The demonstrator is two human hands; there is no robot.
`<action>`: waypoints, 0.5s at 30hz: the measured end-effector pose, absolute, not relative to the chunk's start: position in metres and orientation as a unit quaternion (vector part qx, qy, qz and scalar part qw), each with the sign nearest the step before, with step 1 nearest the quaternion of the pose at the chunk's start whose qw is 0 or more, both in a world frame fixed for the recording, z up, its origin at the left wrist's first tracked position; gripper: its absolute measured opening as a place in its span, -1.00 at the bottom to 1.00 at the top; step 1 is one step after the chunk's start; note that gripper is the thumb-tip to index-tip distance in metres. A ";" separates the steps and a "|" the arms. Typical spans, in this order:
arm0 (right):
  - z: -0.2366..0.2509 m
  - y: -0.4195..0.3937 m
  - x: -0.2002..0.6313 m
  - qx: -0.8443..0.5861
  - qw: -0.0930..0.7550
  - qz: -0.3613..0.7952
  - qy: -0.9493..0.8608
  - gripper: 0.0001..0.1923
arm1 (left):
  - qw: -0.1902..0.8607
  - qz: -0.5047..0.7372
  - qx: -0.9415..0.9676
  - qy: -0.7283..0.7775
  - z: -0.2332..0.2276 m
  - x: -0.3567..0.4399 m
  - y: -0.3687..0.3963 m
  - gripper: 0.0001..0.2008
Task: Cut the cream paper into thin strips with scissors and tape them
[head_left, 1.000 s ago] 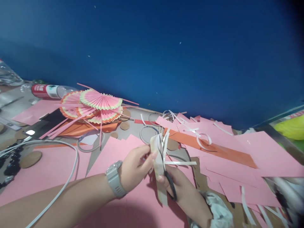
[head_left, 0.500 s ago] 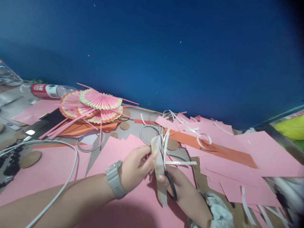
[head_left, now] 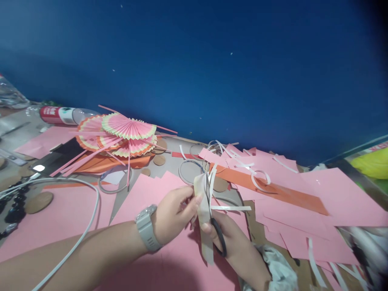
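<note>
snipping pale paper strip point(head_left: 203, 210) w/ scissors point(head_left: 216, 230), l hand point(head_left: 173, 215) pinching, r hand point(head_left: 233, 238) gripping

A grey tabletop point(head_left: 169, 167) against a blue wall, strewn with flat pink paper sheets point(head_left: 327, 198), an orange paper strip point(head_left: 273, 190), pleated pink paper fans point(head_left: 127, 129), round cardboard discs point(head_left: 39, 202), a white cable point(head_left: 87, 218) and a lying plastic bottle point(head_left: 62, 115).

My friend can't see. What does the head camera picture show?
The left hand pinches a pale paper strip while the right hand cuts it with black-handled scissors. Around them lie pink paper sheets, and folded paper fans by a blue wall.
</note>
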State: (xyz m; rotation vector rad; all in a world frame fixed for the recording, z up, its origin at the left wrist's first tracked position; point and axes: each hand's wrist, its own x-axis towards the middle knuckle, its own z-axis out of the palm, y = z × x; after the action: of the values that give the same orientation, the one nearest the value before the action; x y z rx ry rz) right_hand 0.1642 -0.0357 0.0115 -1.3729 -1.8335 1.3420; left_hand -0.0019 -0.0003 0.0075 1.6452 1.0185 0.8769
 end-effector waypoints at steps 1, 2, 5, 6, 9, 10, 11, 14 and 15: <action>0.012 -0.036 0.164 -0.503 0.242 0.492 -0.668 -0.72 | 0.486 0.361 0.677 0.419 0.008 -0.002 0.000 -0.66; 0.013 -0.035 0.164 -0.503 0.241 0.499 -0.663 -0.72 | 0.488 0.361 0.677 0.416 0.008 -0.002 0.000 -0.67; 0.018 -0.034 0.161 -0.492 0.239 0.532 -0.646 -0.75 | 0.495 0.372 0.683 0.387 0.009 -0.003 -0.001 -0.70; 0.019 -0.034 0.160 -0.487 0.240 0.545 -0.639 -0.75 | 0.495 0.382 0.683 0.378 0.008 -0.003 -0.001 -0.72; 0.024 -0.033 0.156 -0.486 0.249 0.575 -0.610 -0.74 | 0.495 0.413 0.672 0.365 0.008 -0.004 -0.002 -0.74; 0.024 -0.032 0.155 -0.486 0.251 0.580 -0.604 -0.73 | 0.500 0.416 0.665 0.366 0.008 -0.005 -0.002 -0.72; 0.025 -0.032 0.155 -0.485 0.252 0.581 -0.603 -0.72 | 0.506 0.414 0.660 0.371 0.008 -0.005 -0.002 -0.69; 0.023 -0.032 0.157 -0.471 0.248 0.565 -0.630 -0.68 | 0.507 0.394 0.657 0.396 0.008 -0.005 -0.002 -0.60; 0.022 -0.032 0.158 -0.465 0.246 0.557 -0.643 -0.66 | 0.503 0.388 0.661 0.400 0.009 -0.005 -0.002 -0.58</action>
State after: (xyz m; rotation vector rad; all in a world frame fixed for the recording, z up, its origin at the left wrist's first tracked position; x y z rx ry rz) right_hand 0.1582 -0.0320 0.0217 -1.2687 -1.7549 1.5193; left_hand -0.0050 -0.0018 0.0086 1.5957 0.9650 0.9376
